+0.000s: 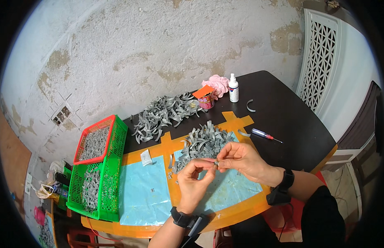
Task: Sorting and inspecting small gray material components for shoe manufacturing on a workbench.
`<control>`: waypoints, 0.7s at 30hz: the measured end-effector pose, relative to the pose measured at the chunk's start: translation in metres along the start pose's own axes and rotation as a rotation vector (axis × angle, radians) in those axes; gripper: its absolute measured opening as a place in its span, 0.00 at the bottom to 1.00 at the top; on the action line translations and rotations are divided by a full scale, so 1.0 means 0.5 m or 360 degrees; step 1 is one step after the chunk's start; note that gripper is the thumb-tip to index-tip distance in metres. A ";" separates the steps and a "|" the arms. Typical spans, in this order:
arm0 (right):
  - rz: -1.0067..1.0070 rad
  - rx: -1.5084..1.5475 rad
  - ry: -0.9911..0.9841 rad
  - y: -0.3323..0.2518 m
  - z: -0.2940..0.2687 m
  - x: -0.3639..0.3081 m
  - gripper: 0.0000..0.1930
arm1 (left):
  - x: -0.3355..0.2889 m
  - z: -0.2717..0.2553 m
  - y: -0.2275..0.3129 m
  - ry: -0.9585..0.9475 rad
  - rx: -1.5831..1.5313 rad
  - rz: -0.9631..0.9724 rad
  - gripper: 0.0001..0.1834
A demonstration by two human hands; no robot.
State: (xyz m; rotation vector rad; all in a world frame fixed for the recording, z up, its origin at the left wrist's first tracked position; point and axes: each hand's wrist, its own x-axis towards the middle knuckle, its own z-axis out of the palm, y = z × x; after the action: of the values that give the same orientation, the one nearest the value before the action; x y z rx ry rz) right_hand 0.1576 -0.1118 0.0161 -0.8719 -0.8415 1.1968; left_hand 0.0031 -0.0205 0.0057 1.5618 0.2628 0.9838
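Observation:
Over the front part of the table, my left hand (194,182) and my right hand (249,163) meet fingertip to fingertip. Each pinches the same small greyish piece (216,163), mostly covered by the fingers, so its exact kind cannot be told. Just beyond them lies a heap of curved grey strips (205,140) with small grey bits at its near edge. A larger pile of similar strips (165,113) spreads farther back on the left. Dark straps circle both wrists.
A green basket (111,182) of small grey pieces stands at left, with a red-rimmed basket (112,120) on it. Light blue sheets (142,194) are taped down with orange tape. Behind stand a tin (206,101), pink cloth (218,84), white bottle (233,91) and, nearer, a screwdriver (262,134).

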 end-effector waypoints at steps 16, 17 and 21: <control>-0.0053 -0.0142 -0.0162 -0.021 0.007 -0.007 0.09 | 0.001 -0.012 0.018 -0.0077 -0.0025 -0.0111 0.23; -0.0043 -0.0104 -0.0156 -0.021 0.010 -0.008 0.09 | 0.000 -0.015 0.015 -0.0101 0.0066 -0.0049 0.23; -0.0055 -0.0060 -0.0147 -0.015 0.013 -0.011 0.10 | -0.003 -0.014 0.017 -0.0131 0.0174 0.0065 0.22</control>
State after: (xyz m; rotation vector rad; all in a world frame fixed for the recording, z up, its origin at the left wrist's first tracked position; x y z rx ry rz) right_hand 0.1541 -0.1173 0.0254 -0.8342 -0.9528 1.2018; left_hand -0.0059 -0.0187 0.0120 1.7091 0.2310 0.9479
